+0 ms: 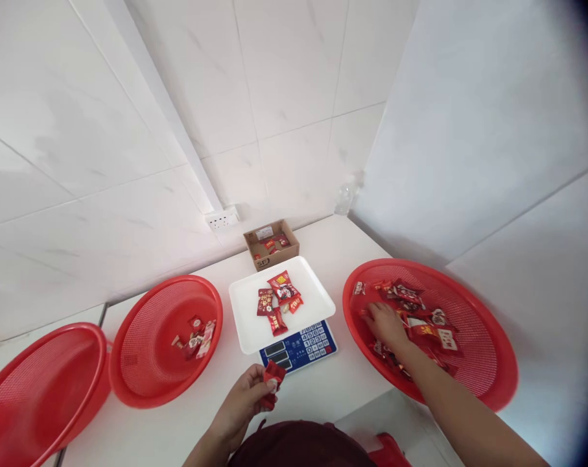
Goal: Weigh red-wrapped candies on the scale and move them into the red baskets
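Note:
My left hand (249, 397) is closed around small red candy packets (273, 378), just in front of the scale. My right hand (385, 325) reaches down into the right red basket (488, 311), among many red snack packets (423, 331); its fingertips are partly hidden, so whether it grips a packet is unclear. Between the hands stands a digital scale (301, 349) with a blue keypad panel. On its white tray (245, 301) lie several red packets (280, 295).
Left of the scale, a red basket (142, 337) holds several packets. Beside it stands another red basket (35, 395) at the left edge. A small cardboard box (272, 261) with red packets sits behind the scale. Near the corner is a clear plastic item (344, 198). A wall socket (222, 218) is behind.

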### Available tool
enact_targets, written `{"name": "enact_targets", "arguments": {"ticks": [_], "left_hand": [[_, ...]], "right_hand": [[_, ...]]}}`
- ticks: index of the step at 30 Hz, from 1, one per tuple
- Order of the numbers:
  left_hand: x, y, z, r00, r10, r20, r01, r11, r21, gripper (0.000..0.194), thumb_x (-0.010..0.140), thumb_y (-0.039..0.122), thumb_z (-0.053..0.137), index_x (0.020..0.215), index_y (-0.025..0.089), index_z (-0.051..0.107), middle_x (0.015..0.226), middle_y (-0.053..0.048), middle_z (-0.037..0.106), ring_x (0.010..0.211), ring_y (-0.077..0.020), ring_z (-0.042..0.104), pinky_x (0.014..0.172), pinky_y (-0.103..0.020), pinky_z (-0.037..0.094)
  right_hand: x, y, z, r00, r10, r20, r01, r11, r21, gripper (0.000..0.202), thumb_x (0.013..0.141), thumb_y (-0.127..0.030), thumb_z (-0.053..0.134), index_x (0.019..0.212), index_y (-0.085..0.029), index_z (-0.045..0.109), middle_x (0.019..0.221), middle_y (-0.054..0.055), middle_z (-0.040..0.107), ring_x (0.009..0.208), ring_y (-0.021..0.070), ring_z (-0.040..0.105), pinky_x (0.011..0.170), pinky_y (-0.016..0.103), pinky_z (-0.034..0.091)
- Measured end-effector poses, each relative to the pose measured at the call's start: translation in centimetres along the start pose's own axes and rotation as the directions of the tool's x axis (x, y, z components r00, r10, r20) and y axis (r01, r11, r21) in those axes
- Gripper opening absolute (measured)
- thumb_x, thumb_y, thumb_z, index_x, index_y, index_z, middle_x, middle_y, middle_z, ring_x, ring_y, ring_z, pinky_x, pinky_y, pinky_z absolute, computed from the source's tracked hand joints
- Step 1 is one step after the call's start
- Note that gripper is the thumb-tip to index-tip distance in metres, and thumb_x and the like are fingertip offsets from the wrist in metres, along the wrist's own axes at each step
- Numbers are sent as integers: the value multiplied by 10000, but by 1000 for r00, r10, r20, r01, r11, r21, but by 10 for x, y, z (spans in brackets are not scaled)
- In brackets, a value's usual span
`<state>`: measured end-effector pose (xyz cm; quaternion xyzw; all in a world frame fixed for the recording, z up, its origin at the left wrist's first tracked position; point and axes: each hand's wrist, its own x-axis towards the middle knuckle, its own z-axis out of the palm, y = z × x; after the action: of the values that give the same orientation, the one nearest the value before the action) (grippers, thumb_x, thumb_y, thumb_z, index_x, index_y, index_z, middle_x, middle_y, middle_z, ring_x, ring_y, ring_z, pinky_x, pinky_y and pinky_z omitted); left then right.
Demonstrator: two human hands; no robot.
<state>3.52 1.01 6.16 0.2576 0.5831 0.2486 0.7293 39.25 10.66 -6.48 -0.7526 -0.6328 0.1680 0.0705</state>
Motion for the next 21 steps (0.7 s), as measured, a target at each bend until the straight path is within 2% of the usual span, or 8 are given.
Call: {"name": "enact_targets", "arguments": {"ticks": [2, 4, 6, 8, 10, 12, 15, 21], "left_hand": [[-1, 0, 0, 1000, 3, 18, -3, 1000, -6, 324, 618, 364, 708, 739, 185, 468, 748, 12, 578, 635, -103, 524, 631, -246, 369], [-3, 1, 2, 999, 7, 33, -7, 1000, -13, 319, 614, 363, 709, 741, 184, 477, 758, 10, 584, 627, -104, 523, 640, -257, 372], [-6, 2, 4, 999, 11, 50, -10, 1000, -16, 303, 617, 358, 704, 770, 178, 515, 768, 5, 587, 622, -103, 518, 652, -268, 375], [-9, 2, 6, 997, 14, 71, -13, 1000, -13, 289, 626, 348, 694, 803, 167, 556, 776, -4, 588, 625, -103, 517, 661, -272, 376], [-11, 1, 7, 997, 17, 79, -16, 1000, -14, 272, 627, 330, 689, 804, 160, 572, 767, -8, 586, 634, -106, 524, 661, -270, 378], [-13, 0, 6, 997, 20, 76, -19, 1000, -14, 257, 624, 308, 684, 797, 160, 566, 760, -10, 586, 644, -114, 537, 661, -271, 386], [-15, -2, 4, 997, 24, 74, -22, 1000, -22, 263, 622, 276, 672, 829, 165, 554, 780, -18, 593, 666, -125, 556, 670, -278, 404], [-18, -5, -2, 998, 33, 47, -32, 999, -24, 285, 626, 289, 662, 858, 164, 554, 789, -25, 602, 657, -118, 554, 662, -270, 410]], "right_hand": [[-6, -1, -5, 995, 71, -76, -57, 983, 175, 194, 774, -285, 480, 876, -171, 599, 959, 133, 635, 961, 280, 550, 881, 415, 394], [-16, -5, -8, 965, 223, -135, -139, 878, 458, 218, 737, -364, 531, 853, -187, 581, 909, 103, 648, 892, 265, 579, 836, 410, 435], [-30, -13, -12, 926, 363, -105, -166, 641, 749, 286, 674, -437, 597, 838, -205, 565, 867, 65, 651, 848, 246, 598, 780, 391, 474], [-45, -25, -15, 913, 409, 5, -148, 318, 936, 317, 615, -454, 658, 807, -230, 545, 792, 15, 643, 784, 213, 614, 710, 351, 505], [-61, -39, -21, 921, 359, 151, -172, 29, 985, 319, 571, -414, 712, 765, -250, 518, 721, -24, 629, 708, 179, 620, 650, 319, 517], [-75, -54, -28, 926, 264, 270, -238, -148, 960, 322, 552, -359, 739, 742, -258, 500, 700, -40, 625, 675, 161, 619, 623, 304, 521], [-88, -74, -39, 923, 175, 344, -299, -240, 924, 291, 577, -322, 719, 763, -261, 505, 746, -40, 626, 686, 145, 613, 589, 283, 515], [-97, -97, -47, 952, 98, 290, -269, -191, 944, 333, 623, -383, 712, 621, -230, 416, 513, -82, 394, 448, 72, 403, 385, 199, 342]]}}
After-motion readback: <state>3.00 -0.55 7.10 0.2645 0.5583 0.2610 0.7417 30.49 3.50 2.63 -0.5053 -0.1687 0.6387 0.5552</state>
